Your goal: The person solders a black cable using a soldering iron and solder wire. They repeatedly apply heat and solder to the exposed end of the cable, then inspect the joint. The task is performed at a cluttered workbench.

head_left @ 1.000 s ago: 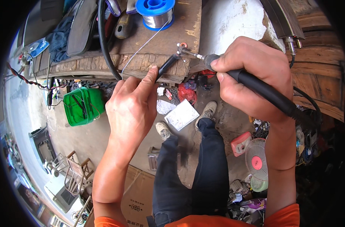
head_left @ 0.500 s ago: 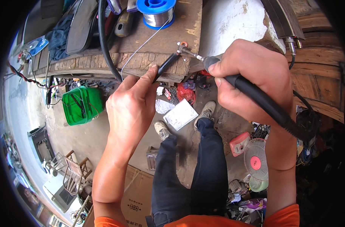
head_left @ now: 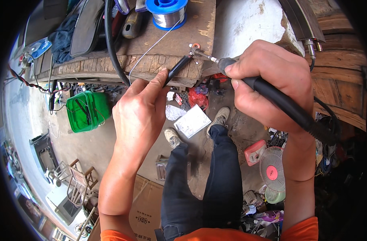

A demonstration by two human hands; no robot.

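My left hand (head_left: 137, 110) is closed on a thick black cable (head_left: 177, 70), with the index finger stretched along it. A copper-coloured ring terminal (head_left: 195, 45) is at the cable's far end, by the corner of the wooden bench (head_left: 167, 52). In my right hand (head_left: 274, 76) is a soldering iron (head_left: 280, 98), gripped by its black handle. Its tip meets the joint between terminal and cable. Thin solder wire (head_left: 151, 47) runs from a blue spool (head_left: 169, 19) down to my left hand; whether the fingers hold it is hidden.
Another thick black cable (head_left: 109, 40) crosses the bench edge, near a grey-handled tool (head_left: 132, 25). A metal box (head_left: 302, 20) with plugs stands at upper right. Below are a green bucket (head_left: 87, 112), a pink fan (head_left: 271, 170), scattered scraps and cardboard (head_left: 147, 205).
My right hand has shifted slightly to the right, and the soldering iron's handle with it. The tip stays at the terminal joint. My left hand has hardly moved.
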